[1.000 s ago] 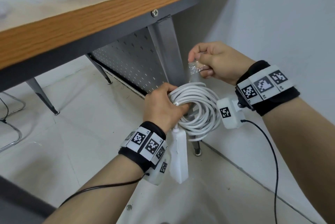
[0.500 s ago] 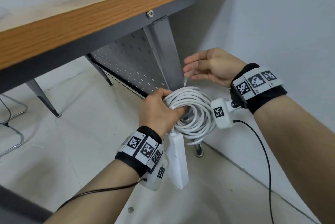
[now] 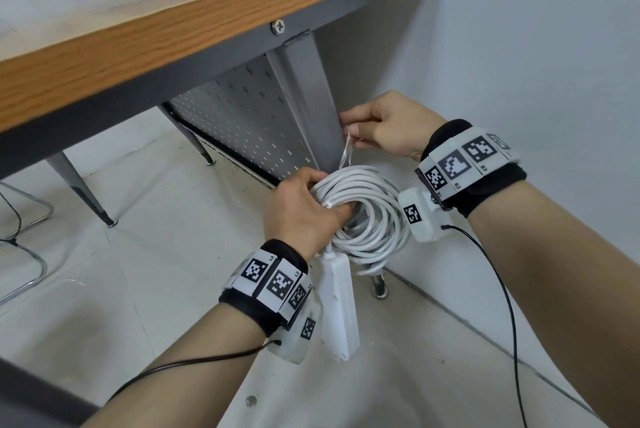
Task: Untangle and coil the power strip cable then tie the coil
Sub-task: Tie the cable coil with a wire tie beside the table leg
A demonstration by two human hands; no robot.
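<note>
The smooth white round cable coil (image 3: pixel 372 216) is held in the air below the corner of the wooden desk with grey metal frame (image 3: pixel 194 36). The left hand (image 3: pixel 304 212) grips its loops. The white rectangular plastic power strip (image 3: pixel 339 306) hangs under it. The right hand (image 3: pixel 384 127) pinches a thin clear tie strip (image 3: pixel 347 152) just above the coil.
</note>
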